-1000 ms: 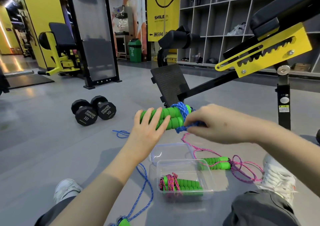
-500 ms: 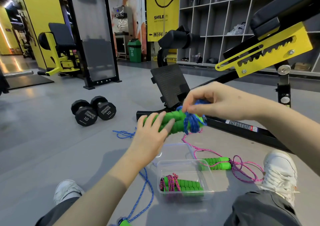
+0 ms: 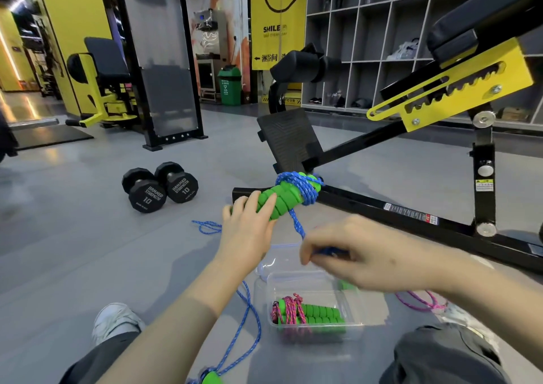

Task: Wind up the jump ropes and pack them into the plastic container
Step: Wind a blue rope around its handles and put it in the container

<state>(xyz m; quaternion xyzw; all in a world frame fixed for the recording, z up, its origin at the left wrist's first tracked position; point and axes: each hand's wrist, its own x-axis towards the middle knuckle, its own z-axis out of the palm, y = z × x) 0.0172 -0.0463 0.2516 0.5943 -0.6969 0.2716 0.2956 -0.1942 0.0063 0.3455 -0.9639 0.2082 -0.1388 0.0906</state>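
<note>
Now: left hand [image 3: 246,230] grips the green foam handles [image 3: 282,200], raised above the floor and pointing up and right. Blue rope [image 3: 307,191] is wound in several turns round their far end. One strand runs down from the wrap to the right hand [image 3: 361,260], whose fingers curl over it; the grip is partly hidden but looks like a pinch. Hands apart, right one lower. Clear plastic container [image 3: 352,304] sits on the floor beneath the right hand, with a wound pink rope bundle [image 3: 305,314] inside. Loose pink rope [image 3: 420,300] lies right of it. Two dumbbells [image 3: 160,186] stand well apart, left.
</note>
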